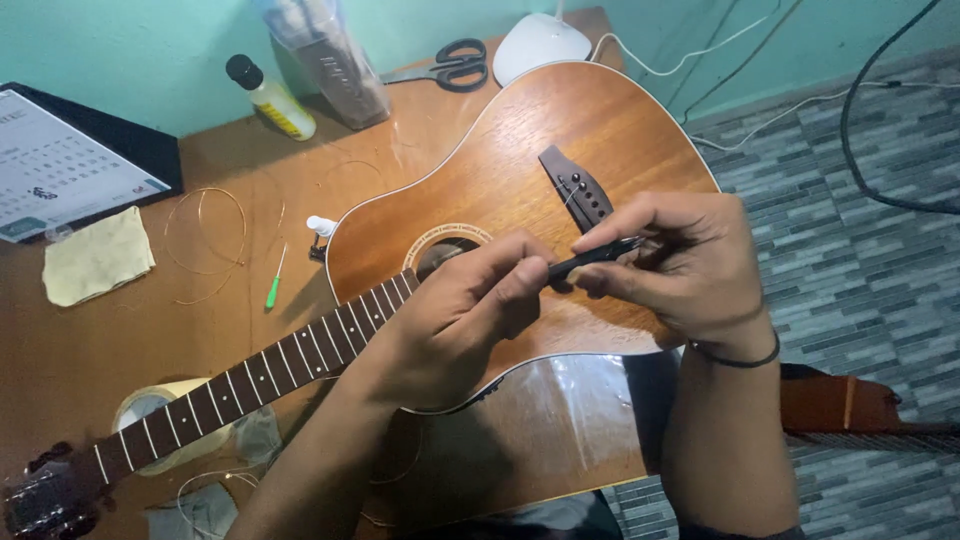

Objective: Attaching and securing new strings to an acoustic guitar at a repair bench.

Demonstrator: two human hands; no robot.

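Black slim tool [592,257] was found pinched at both ends, left hand [455,320] and right hand [680,265] closed on it, above guitar body [520,150] near bridge [578,188]. Step judged: tool readied at bridge pins; steady alignment was called for next. Glossy mahogany top, unstrung fretboard [250,375], coiled wire [205,240], yellow cloth [97,257] were noted on wooden table [120,340].

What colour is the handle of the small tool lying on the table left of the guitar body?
Green, on the small tool; head view.
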